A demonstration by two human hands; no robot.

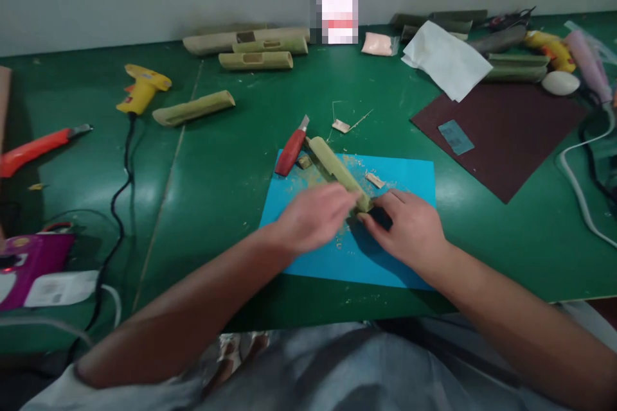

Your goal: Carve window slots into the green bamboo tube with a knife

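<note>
A green bamboo piece (340,170) lies slanted over a blue sheet (409,176), its near end between my hands. My left hand (318,215) is closed and slightly blurred against the left side of that end; what its fingers hold is hidden. With thumb and fingers, my right hand (409,228) grips the near end from the right. A red-handled knife (292,151) rests left of the bamboo, its blade pointing away. Close to it is a small bamboo offcut (304,161). Another pale chip (375,180) lies to the right, among scattered shavings.
Several bamboo tubes (255,61) lie along the wall. At left are a yellow glue gun (142,88) with a black cord, an orange cutter (43,149) and a purple box (43,263). A dark brown sheet (511,141) and white paper (446,59) lie at right.
</note>
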